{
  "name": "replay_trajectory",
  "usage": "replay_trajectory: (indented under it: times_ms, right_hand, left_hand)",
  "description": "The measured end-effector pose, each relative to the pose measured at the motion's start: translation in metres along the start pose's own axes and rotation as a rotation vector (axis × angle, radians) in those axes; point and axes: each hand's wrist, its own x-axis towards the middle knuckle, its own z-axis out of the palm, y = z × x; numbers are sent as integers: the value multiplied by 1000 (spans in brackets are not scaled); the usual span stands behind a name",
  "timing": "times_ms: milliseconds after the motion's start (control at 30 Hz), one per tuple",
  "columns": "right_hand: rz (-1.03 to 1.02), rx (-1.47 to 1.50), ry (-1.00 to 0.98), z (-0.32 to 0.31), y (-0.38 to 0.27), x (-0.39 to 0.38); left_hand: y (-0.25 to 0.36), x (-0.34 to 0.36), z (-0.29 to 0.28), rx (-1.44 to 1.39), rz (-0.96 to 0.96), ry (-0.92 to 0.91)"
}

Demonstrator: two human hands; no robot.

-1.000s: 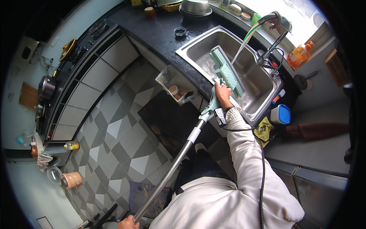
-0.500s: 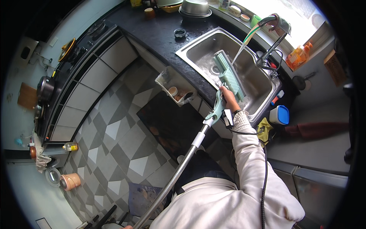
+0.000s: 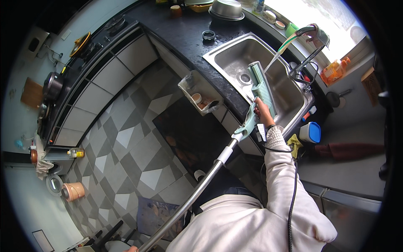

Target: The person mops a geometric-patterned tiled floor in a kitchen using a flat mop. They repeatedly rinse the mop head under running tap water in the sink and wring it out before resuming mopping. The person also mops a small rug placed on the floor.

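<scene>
A squeeze mop with a pale green head point(image 3: 263, 93) and a long silver pole runs from the sink to the lower left of the view. My right hand point(image 3: 263, 112) is closed on it just below the head, by the green lever. The head is tilted over the steel sink point(image 3: 235, 56), close to a stream of water point(image 3: 273, 61) from the running tap point(image 3: 305, 30). At the lower edge, a small part of my left hand point(image 3: 132, 249) shows, closed round the pole's far end; most of it is cut off.
A lined waste bin point(image 3: 197, 94) hangs at the counter front. Right of the sink stand a blue-lidded tub point(image 3: 310, 132) and a yellow cloth point(image 3: 295, 145). A dark mat point(image 3: 189, 126) lies on the patterned floor. A steel bowl point(image 3: 226, 9) sits on the far counter.
The mop head has lifted off the sink's bottom, and my right hand has come up with it. The view has shifted slightly; the tap still runs.
</scene>
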Motion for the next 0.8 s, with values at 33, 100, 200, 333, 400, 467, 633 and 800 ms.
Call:
replay_trajectory:
  times_ms: [33,100,200,333,400,467,633,800]
  right_hand:
    - [-12,30,-15,0,2,2]
    - [42,179,-2,-3,5,6]
    - [119,288,28,-5,9,14]
    - [84,277,45,5,5,27]
    - [106,262,-2,13,0,30]
    - [75,202,-37,19,-10,32]
    - [-48,154,-61,38,-28,49]
    - [-118,-188,142,52,-27,65]
  left_hand:
    - [0,1,2,-8,-2,2]
    - [-2,3,6,45,-26,8]
    - [-11,6,8,-40,-21,-37]
    - [-29,8,9,-202,-32,-116]
    - [-31,9,17,-137,-75,-87]
    - [-30,12,26,-82,-97,-74]
    - [-20,20,54,-128,-99,-63]
    - [-11,21,94,-194,-24,-14]
